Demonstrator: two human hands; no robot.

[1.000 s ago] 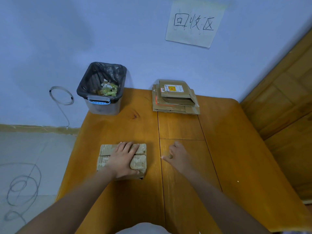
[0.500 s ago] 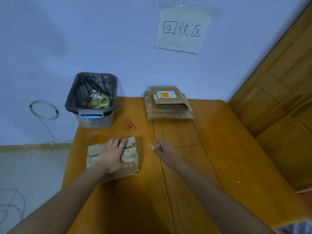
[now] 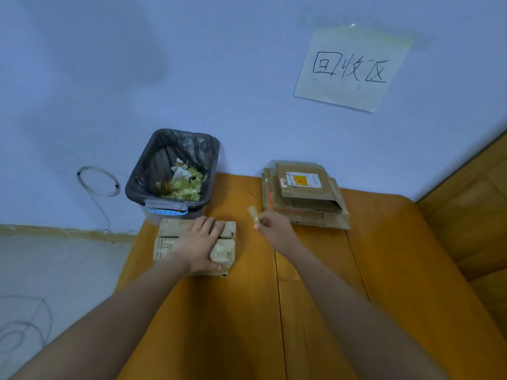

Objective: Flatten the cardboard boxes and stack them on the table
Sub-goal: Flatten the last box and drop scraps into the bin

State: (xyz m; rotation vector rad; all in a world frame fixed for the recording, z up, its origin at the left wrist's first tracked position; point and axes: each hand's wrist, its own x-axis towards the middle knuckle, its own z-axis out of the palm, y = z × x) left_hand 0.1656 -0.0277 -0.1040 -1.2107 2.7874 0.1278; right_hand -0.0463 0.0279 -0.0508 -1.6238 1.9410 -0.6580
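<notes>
One box (image 3: 196, 244) lies under my left hand (image 3: 199, 246), whose flat fingers press it down at the table's (image 3: 315, 311) left edge, while my right hand (image 3: 273, 229) has lifted off the wood since a second ago and now pinches a scrap of tape (image 3: 253, 215), raised toward the bin (image 3: 175, 174). I judge the tape is off, so this box can soon join the flat stack (image 3: 304, 196) at the far edge. Around the orange table stand a bluish wall with a paper sign (image 3: 351, 68), a wire loop (image 3: 98, 181), and wooden panelling (image 3: 472, 204) on my right.
</notes>
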